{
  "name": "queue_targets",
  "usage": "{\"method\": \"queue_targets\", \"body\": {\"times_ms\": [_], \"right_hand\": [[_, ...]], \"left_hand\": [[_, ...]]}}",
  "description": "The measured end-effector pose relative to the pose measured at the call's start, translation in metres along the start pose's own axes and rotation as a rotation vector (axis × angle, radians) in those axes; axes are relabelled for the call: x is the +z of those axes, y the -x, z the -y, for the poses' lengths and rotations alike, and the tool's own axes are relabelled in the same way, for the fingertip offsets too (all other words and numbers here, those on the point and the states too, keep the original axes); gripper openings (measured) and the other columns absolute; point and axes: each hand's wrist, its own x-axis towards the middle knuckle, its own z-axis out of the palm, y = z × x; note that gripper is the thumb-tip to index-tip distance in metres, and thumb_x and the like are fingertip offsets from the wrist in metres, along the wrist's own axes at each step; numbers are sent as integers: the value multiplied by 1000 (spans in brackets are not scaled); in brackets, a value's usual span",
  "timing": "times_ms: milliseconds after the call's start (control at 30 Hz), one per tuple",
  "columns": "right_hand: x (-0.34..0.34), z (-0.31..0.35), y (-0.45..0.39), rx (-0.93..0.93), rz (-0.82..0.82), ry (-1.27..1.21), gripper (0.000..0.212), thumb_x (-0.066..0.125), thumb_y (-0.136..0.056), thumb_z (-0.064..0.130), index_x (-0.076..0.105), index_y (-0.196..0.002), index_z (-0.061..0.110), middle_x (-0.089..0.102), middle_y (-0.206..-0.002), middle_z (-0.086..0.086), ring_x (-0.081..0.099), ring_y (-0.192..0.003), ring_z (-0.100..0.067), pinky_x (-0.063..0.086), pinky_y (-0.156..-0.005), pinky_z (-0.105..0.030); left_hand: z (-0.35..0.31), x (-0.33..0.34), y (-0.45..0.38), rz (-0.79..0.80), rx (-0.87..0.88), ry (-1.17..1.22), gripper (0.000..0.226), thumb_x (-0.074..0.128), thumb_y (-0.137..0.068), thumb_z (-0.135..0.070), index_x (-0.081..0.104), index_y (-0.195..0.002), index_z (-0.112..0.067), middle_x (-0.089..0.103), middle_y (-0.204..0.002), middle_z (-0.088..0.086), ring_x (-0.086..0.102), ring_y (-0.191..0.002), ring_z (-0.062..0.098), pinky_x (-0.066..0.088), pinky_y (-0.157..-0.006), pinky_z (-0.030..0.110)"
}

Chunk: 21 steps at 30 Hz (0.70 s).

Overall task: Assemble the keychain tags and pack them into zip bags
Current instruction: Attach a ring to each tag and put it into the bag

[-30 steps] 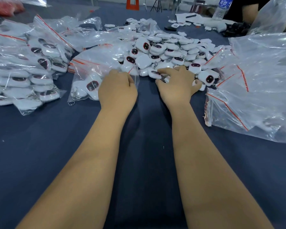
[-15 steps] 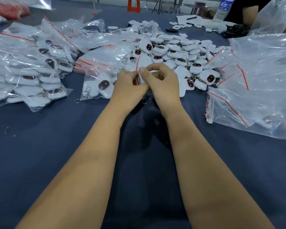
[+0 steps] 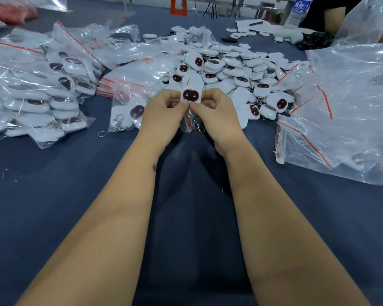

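Between my two hands stands a white keychain tag (image 3: 191, 95) with a dark, red-rimmed oval face. My left hand (image 3: 164, 115) pinches its left side and my right hand (image 3: 217, 117) pinches its right side, fingers curled. A clear zip bag with a red strip (image 3: 191, 123) and a metal chain hang below the tag, partly hidden by my hands. Behind lies a heap of loose white tags (image 3: 234, 69). One bagged tag (image 3: 131, 111) lies just left of my left hand.
Stacked filled zip bags (image 3: 38, 85) cover the left side of the dark blue table (image 3: 53, 184). A pile of empty zip bags (image 3: 349, 111) sits on the right. A loose key ring (image 3: 102, 134) lies near the bagged tag. A water bottle (image 3: 297, 9) and another person's arm are at the far right.
My hands left the heap and came together over the table's middle. The tag they hold now stands with its dark face toward me, raised above the bag.
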Motion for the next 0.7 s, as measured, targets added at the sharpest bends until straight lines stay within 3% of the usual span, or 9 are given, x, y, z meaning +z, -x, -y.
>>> {"method": "queue_targets", "body": {"times_ms": [133,200,300,500,700], "right_hand": [[0,-1,-2,10,37,-26,11,65,-91,10,60,-101,12,69,-72,4,65,-68,-9,53,-67,-29],[-1,-1,-2,16,39,-21,14,65,-90,8,62,-104,9,71,-78,-2,67,-74,-16,55,-73,-35],[0,-1,-3,21,19,24,9,64,-90,9,63,-97,13,70,-74,-4,64,-70,-18,52,-68,-34],[1,-3,-5,59,17,92,21,61,-91,9,60,-111,10,72,-97,-12,68,-83,-21,52,-70,-31],[1,1,-1,38,27,17,11,62,-87,5,61,-94,14,63,-65,4,58,-61,-9,45,-62,-27]], "left_hand": [[-1,1,0,-4,-6,-18,6,61,-93,-20,64,-99,-18,71,-98,8,67,-89,20,55,-90,43],[-3,2,2,-3,-16,-39,10,61,-92,-19,64,-100,-16,71,-102,9,67,-93,23,53,-94,46],[-5,3,4,1,-27,-42,17,61,-90,-20,65,-105,-14,71,-103,9,67,-98,27,52,-95,49],[-9,3,9,35,-16,14,16,59,-80,-25,68,-92,-27,72,-95,6,68,-91,26,54,-91,49],[-7,2,7,15,-20,12,15,55,-85,-20,67,-91,-26,69,-82,-4,64,-77,13,54,-81,39]]}}
